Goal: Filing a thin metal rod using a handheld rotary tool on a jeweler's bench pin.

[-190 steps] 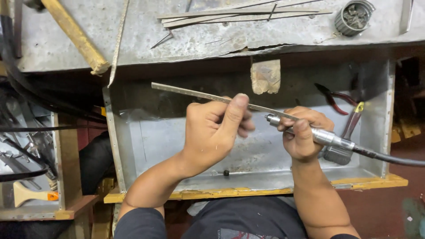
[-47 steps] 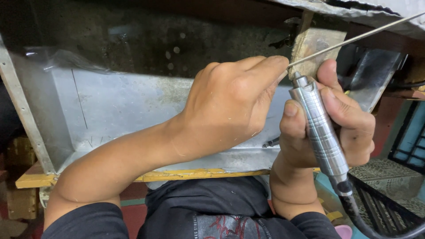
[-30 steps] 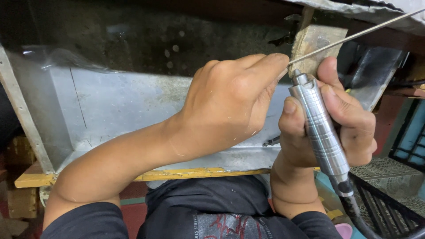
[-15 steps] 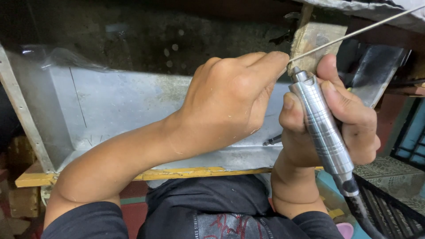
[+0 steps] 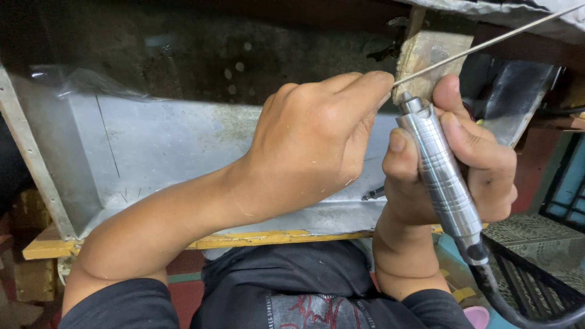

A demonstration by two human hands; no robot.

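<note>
The left hand is closed in a pinch on a thin metal rod, which runs up and away to the right from its fingertips, and the right hand is wrapped around a ribbed silver rotary handpiece whose nose sits just beside the left fingertips, at the near end of the rod. Against the views of the last second and a half, neither hand, rod nor handpiece has shifted noticeably, which suggests steady work at one spot. The tool's tip is hidden behind the fingers, so contact with the rod appears likely but cannot be confirmed; a metal tray lies beneath both hands.
</note>
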